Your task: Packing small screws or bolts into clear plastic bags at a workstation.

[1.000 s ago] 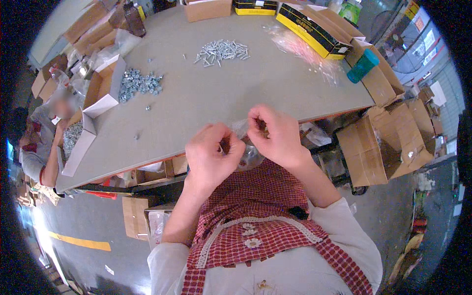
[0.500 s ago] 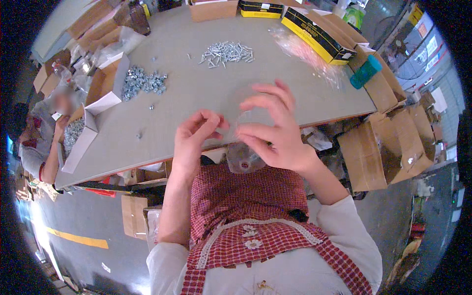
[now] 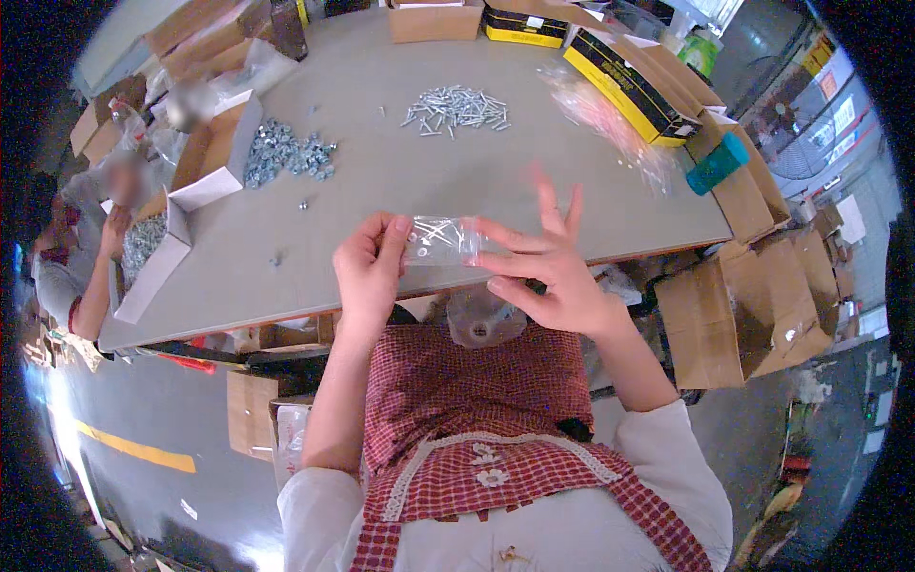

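A small clear plastic bag [image 3: 440, 241] is stretched between my hands above the table's near edge. Several screws and small metal pieces show through it. My left hand [image 3: 370, 262] pinches one end between thumb and fingers. On my right hand [image 3: 558, 272], two fingertips meet the other end, by a thin red line on the plastic; the thumb sits lower and the remaining fingers are raised and spread. A clear plastic piece [image 3: 484, 319] hangs below the bag, in front of the checked apron. Farther away lie a pile of screws [image 3: 456, 111] and a pile of small metal fittings [image 3: 286, 157].
Flat plastic bags [image 3: 615, 124] lie at the table's right, beside a black and yellow box [image 3: 629, 86] and a teal roll [image 3: 717, 164]. Open cardboard boxes [image 3: 729, 315] stand below right. At the left, a person's hand [image 3: 116, 229] reaches into a white-edged box [image 3: 152, 276] of metal parts.
My hands have brought the bag level and into plain sight, with screws showing inside. The right hand's upper fingers have spread and lifted. The view has shifted slightly.
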{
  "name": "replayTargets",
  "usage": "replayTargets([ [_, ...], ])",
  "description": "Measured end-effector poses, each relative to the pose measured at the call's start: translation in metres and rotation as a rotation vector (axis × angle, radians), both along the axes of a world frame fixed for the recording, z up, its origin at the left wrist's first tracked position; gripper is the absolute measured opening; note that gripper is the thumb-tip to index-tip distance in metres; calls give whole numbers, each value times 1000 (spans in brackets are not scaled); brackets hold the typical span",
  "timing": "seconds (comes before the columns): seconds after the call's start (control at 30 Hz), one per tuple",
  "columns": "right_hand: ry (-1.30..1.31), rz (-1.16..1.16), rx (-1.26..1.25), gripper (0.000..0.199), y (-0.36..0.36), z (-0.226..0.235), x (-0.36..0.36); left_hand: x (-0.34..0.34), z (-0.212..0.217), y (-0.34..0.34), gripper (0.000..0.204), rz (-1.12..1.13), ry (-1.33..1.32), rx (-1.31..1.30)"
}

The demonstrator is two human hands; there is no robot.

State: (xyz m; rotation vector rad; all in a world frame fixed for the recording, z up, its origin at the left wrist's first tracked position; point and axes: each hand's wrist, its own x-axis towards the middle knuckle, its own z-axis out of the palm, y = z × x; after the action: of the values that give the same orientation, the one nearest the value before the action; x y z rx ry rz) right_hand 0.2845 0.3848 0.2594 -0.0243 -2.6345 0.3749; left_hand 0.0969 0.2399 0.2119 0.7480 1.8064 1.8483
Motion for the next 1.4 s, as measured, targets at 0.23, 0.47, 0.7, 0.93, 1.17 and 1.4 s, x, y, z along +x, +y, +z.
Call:
replayTargets([
  [0.23,14,40,82,30,-5,5,-21,-11,-9,-2,9,300,514,39],
  [0.47,27,280,81,25,-44,-15,-75,-14,-10,-37,25,111,1080,-129],
  [0.7,160,334,-299,28,-45,-31,-201,-8,-23,-106,21,498,846,-334],
  [0.93,-47,555,-273,28,-95,-81,-274,24,-71,-136,20,393,548,-327],
  [1.17,-45,726,-111,42,-40,-82,-257,44,-108,-124,20,100,343,-244],
  [1.4,59,441,99,45,0,-76,-252,62,-133,-82,27,-72,283,-374],
])
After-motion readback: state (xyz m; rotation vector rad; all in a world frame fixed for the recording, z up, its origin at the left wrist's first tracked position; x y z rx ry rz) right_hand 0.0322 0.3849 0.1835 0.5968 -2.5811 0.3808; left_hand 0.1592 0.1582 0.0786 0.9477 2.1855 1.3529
